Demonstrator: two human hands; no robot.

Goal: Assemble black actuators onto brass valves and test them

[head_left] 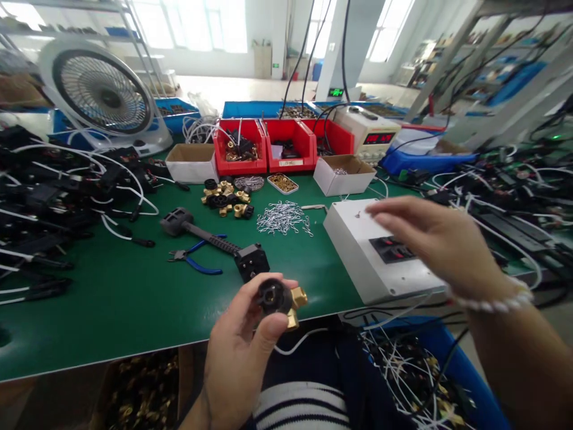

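Note:
My left hand (244,340) is closed round a brass valve fitting (293,307) with a round black plastic cap (274,295), held above the table's front edge. My right hand (432,236) hovers over a white control box (358,257), fingers stretched out and nothing visible in them. Its fingertips are close to a small toggle switch (358,214) on the box top. Behind my left hand lies a black plastic rod-shaped device (210,239) with a square end block. Blue-handled pliers (197,257) lie under its shaft. A pile of bent wire clips (284,218) rests beyond.
More capped brass fittings (226,197) lie ahead, before red bins (242,149) and a white carton (342,174). A fan (105,95) stands back left. Black cabled parts (36,227) crowd both sides. Below the table's right front is a blue crate (470,364).

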